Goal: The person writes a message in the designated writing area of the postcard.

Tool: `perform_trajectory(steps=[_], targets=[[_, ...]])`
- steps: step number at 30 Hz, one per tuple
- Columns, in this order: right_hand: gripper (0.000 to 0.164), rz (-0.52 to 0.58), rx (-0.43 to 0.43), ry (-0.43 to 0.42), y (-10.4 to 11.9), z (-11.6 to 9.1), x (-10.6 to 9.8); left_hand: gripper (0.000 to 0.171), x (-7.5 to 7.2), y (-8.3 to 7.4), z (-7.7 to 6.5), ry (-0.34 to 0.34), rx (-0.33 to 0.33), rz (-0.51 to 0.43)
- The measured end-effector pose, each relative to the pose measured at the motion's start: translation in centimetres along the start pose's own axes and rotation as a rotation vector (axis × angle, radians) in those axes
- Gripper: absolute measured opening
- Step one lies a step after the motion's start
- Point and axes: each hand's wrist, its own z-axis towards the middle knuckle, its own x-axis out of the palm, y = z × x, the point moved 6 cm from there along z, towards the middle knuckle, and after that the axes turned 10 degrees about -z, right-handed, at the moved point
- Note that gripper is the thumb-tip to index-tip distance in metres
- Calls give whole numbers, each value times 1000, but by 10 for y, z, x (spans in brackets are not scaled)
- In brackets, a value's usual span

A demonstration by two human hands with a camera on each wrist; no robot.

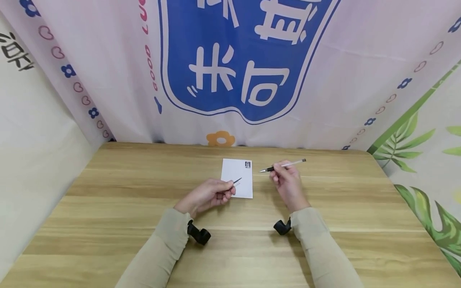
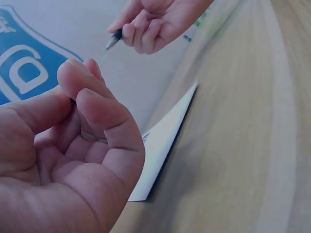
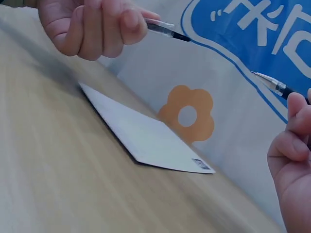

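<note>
Gel pen (image 1: 293,163) is sitting in the right hand (image 1: 287,180), gripped between thumb and fingers, bare tip pointing left, see-through barrel sticking out behind to the right. Left hand (image 1: 210,193) is pinching a pen cap (image 3: 160,29) between thumb and fingertips: see-through body, black end pointing toward the pen. Pen and cap are not touching; a gap is showing between them. Both hands are hanging above the wooden table (image 1: 126,224). White card (image 1: 234,170) is lying on the table near its far edge; in the head view the cap is overlapping it, but the right wrist view is showing the cap raised above. Small dark print (image 1: 248,164) is marking the card's far right corner. Beige sleeves (image 1: 151,256) are covering both forearms. Pale cloth backdrop (image 1: 126,100) is hanging behind, carrying a blue emblem (image 1: 180,68) and an orange flower (image 1: 212,139).
</note>
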Motion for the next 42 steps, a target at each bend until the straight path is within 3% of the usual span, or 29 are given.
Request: perform_trajectory(steps=[13,22,42], targets=[[30,-51,17,-11,-8,-1,1,31,-6,-1,2,-83,14,40],[29,-76,25,-15,-10,0,3,36,-20,-6,1,-201,46,104],[20,-149,15,17,-20,-3,10,40,-44,-15,-9,-330,88,221]])
